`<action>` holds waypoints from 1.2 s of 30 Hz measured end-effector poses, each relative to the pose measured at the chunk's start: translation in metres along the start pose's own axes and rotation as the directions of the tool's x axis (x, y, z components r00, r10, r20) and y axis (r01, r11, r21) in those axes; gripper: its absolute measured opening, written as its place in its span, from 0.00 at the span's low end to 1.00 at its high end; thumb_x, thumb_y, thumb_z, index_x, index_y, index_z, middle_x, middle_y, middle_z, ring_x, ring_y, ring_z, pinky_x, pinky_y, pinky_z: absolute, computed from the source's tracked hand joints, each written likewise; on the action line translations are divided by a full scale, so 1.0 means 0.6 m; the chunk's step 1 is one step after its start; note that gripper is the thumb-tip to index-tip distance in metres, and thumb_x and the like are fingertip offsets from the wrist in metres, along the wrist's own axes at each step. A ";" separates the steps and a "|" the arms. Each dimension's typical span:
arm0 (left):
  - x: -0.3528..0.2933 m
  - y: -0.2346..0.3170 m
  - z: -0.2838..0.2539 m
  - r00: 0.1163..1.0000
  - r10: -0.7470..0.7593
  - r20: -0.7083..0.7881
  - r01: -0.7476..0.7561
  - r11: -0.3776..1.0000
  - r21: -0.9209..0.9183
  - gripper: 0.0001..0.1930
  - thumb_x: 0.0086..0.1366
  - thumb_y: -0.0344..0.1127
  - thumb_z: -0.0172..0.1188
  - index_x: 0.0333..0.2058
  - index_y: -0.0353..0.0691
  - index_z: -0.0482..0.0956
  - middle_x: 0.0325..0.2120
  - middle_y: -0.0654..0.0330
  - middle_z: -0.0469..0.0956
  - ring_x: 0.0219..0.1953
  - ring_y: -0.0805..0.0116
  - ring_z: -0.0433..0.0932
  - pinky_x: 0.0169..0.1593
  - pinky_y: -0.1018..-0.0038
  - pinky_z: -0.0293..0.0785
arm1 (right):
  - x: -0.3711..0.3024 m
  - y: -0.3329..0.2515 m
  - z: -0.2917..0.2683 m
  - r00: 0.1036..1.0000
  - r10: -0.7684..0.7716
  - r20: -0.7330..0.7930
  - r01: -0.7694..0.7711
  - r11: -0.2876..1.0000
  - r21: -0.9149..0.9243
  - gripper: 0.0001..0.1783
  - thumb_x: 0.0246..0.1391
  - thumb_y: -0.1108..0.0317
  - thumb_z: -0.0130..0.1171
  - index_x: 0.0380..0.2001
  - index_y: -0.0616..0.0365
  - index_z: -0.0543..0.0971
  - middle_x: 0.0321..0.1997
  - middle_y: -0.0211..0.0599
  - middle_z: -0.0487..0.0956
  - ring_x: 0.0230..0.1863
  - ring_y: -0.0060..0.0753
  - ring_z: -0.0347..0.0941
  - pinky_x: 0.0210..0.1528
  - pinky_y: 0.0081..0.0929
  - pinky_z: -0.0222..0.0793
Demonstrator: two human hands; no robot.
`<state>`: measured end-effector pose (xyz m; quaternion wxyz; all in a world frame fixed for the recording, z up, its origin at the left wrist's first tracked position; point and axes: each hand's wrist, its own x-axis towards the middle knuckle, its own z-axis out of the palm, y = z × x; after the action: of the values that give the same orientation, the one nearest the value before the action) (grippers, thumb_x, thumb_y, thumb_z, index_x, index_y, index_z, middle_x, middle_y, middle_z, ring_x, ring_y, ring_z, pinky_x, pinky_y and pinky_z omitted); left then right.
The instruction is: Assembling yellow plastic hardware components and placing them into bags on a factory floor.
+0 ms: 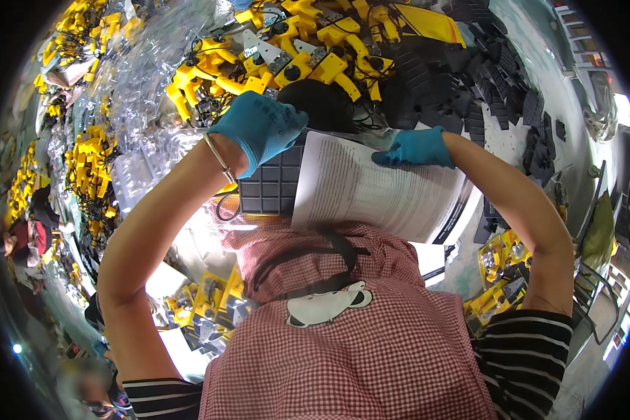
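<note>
Gripping printed sheets (378, 185) that spread below it, the right hand (418, 148) could crease them by tugging, while the left hand (262, 131), curled above a black gridded panel (267, 185), hides any grip.

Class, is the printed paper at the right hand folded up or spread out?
Spread out: the paper shows a broad printed face by the right hand. Cannot tell if layers lie folded underneath.

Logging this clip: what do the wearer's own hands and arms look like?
Both hands, left and right, wear teal-blue work gloves; the left glove has dark markings across its back, and the right looks darker at the fingertips. A narrow, pale bangle circles the left wrist. The short sleeves are black with thin white stripes.
</note>
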<state>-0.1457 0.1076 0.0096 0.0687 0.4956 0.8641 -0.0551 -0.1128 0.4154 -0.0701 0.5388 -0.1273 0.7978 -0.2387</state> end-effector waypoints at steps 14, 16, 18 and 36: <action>-0.139 -0.017 -0.001 0.951 -0.253 -0.180 0.190 0.932 -0.308 0.18 0.59 0.37 0.63 0.48 0.42 0.76 0.45 0.54 0.77 0.48 0.54 0.74 0.53 0.63 0.70 | -0.089 0.077 -0.060 0.481 -0.044 -0.876 0.203 0.977 0.062 0.24 0.52 0.55 0.65 0.47 0.59 0.79 0.45 0.44 0.81 0.47 0.36 0.77 0.52 0.30 0.70; -0.209 -0.028 0.020 0.722 -0.608 -0.330 0.482 0.785 -0.390 0.24 0.61 0.36 0.62 0.56 0.40 0.71 0.52 0.53 0.74 0.53 0.57 0.74 0.57 0.66 0.68 | -0.142 0.162 -0.053 0.270 0.178 -0.946 0.123 0.968 0.218 0.27 0.54 0.53 0.63 0.51 0.60 0.77 0.48 0.43 0.80 0.45 0.34 0.77 0.53 0.27 0.69; -0.291 -0.030 0.078 0.523 -0.830 -0.193 0.439 0.456 -0.774 0.30 0.62 0.36 0.63 0.61 0.38 0.65 0.57 0.52 0.71 0.55 0.61 0.73 0.57 0.68 0.69 | -0.179 0.230 -0.040 0.446 0.528 -0.722 0.079 0.781 0.620 0.28 0.57 0.47 0.58 0.54 0.55 0.76 0.44 0.38 0.81 0.38 0.30 0.78 0.34 0.25 0.73; 0.148 0.058 0.002 0.986 -0.103 0.134 0.141 0.939 -0.312 0.11 0.63 0.44 0.55 0.34 0.44 0.81 0.26 0.56 0.79 0.30 0.54 0.79 0.37 0.61 0.75 | -0.092 -0.068 -0.035 0.748 -0.201 -0.632 -0.109 0.903 -0.415 0.22 0.61 0.47 0.48 0.48 0.50 0.76 0.42 0.43 0.80 0.43 0.48 0.77 0.46 0.40 0.72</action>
<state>-0.1598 0.2002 -0.0078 0.1947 0.4193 0.8851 0.0533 -0.1132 0.4112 0.0013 0.1734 -0.1692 0.9649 -0.1014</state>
